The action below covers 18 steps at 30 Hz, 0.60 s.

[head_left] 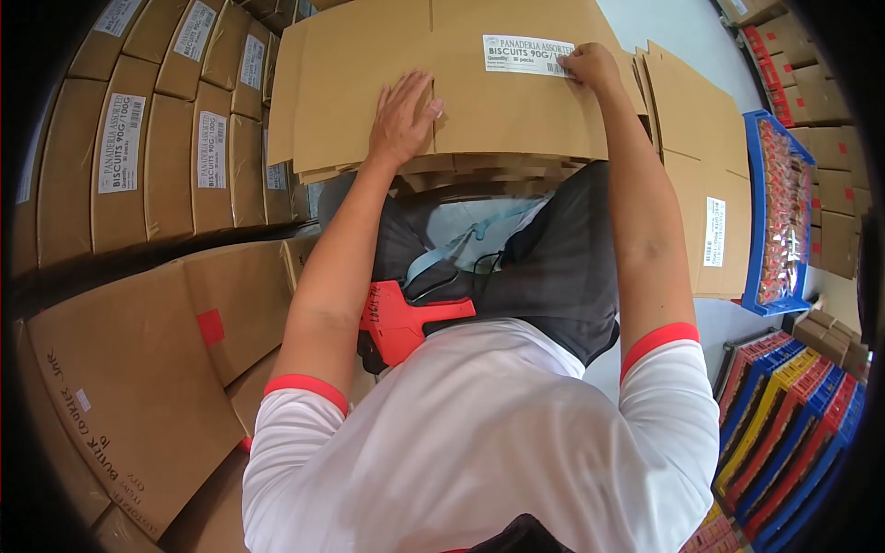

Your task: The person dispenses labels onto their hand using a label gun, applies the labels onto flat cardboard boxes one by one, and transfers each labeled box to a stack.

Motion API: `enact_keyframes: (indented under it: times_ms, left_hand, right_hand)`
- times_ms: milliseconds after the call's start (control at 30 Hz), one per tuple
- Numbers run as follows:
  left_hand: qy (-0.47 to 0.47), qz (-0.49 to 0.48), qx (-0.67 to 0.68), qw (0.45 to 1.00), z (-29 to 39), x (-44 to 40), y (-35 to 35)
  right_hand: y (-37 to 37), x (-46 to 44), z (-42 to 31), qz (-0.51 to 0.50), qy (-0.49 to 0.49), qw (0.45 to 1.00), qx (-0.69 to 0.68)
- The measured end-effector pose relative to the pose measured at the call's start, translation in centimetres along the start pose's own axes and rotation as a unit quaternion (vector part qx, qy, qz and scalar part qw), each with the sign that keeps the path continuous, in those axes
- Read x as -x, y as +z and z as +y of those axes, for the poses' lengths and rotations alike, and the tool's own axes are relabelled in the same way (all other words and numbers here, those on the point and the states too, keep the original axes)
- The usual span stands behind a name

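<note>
A stack of flat, folded cardboard boxes (369, 55) lies in front of me, across my knees. On the top one is a white printed label (516, 53) reading "Panaderia Assorted Biscuits 90g/100g". My right hand (592, 66) has its fingers curled and pressed together at the label's right end, covering part of its print. My left hand (406, 118) rests flat on the cardboard, fingers stretched out, left of the label. A red label gun (406, 318) with black lettering lies at my lap, near my left forearm.
Sealed, labelled cartons (120, 138) are stacked on the left, with a larger handwritten carton (129, 378) below. More flat cardboard (691, 120) stands on the right, beside a blue crate (758, 212) of packets. Several coloured crates (784, 415) are stacked lower right.
</note>
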<state>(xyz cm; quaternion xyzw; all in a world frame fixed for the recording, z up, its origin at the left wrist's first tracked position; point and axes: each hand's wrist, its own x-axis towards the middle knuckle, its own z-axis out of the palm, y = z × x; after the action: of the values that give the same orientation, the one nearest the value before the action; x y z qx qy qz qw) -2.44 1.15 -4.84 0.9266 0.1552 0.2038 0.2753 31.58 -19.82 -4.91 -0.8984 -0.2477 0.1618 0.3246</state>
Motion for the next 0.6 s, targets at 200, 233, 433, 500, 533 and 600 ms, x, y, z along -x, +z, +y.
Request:
enact_keyframes:
  times_ms: [200, 233, 433, 500, 533, 600]
  left_hand:
    - [0.007, 0.008, 0.001, 1.000, -0.3, 0.0, 0.1]
    - [0.004, 0.008, 0.009, 1.000, -0.4, 0.0, 0.2]
    - [0.012, 0.015, 0.001, 1.000, -0.2, 0.1, 0.2]
    - [0.028, 0.015, -0.009, 0.999, 0.0, -0.2, 0.2]
    - [0.021, 0.012, -0.009, 1.000, -0.1, -0.1, 0.3]
    - [0.021, 0.012, -0.011, 1.000, -0.1, -0.1, 0.1]
  right_hand:
    - [-3.9, 1.4, -2.9, -0.064, 0.092, 0.980, 0.165]
    - [-4.4, 0.6, -1.0, -0.061, 0.089, 0.980, 0.165]
    - [-4.1, 1.9, 4.9, 0.131, 0.061, 0.985, 0.098]
    - [-4.1, 2.2, 4.4, 0.077, 0.106, 0.990, 0.061]
    - [-4.7, 2.9, 3.4, 0.083, 0.106, 0.989, 0.057]
    - [-5.6, 4.6, 1.7, 0.023, 0.175, 0.970, -0.166]
